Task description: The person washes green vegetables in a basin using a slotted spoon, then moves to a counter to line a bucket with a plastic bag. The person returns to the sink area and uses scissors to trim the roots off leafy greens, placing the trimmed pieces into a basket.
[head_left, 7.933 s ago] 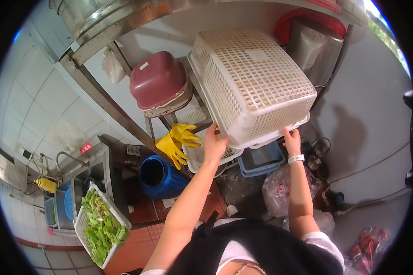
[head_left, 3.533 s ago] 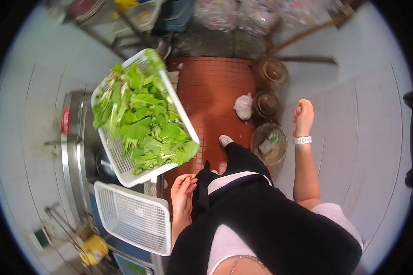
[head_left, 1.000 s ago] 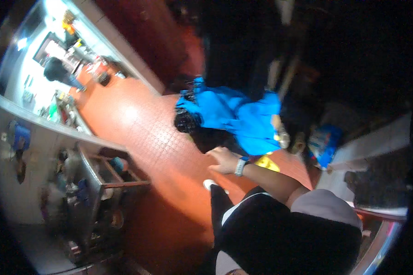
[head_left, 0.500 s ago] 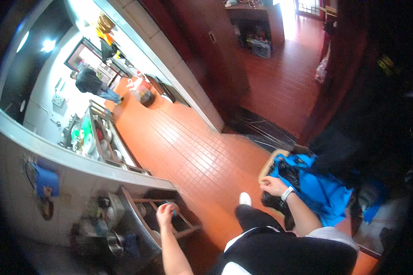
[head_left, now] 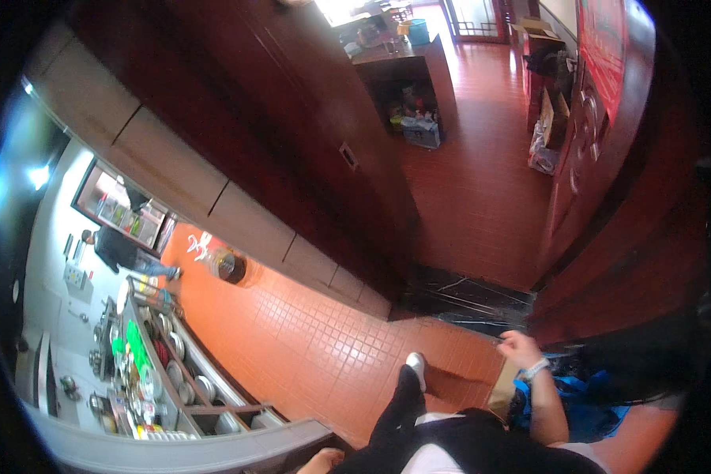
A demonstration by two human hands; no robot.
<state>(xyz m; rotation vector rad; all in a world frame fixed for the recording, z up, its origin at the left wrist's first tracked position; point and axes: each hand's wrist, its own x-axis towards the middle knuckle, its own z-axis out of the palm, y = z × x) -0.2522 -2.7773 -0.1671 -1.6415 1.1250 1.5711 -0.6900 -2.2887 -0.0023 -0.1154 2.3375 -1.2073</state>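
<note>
Blue bag [head_left: 596,419] is on the floor at near right, just beside the right hand's [head_left: 520,347] wrist, and nothing shows as picked up: that hand looks empty, fingers loosely curled. Left hand [head_left: 324,460] is mostly cut off at the near edge by the counter's [head_left: 292,434] end, so can't tell its grip. White shoe [head_left: 415,365] is stretched ahead, short of the black doorsill [head_left: 466,299]. Bag itself looks crumpled and slumped, darker toward the right; contents, no idea.
</note>
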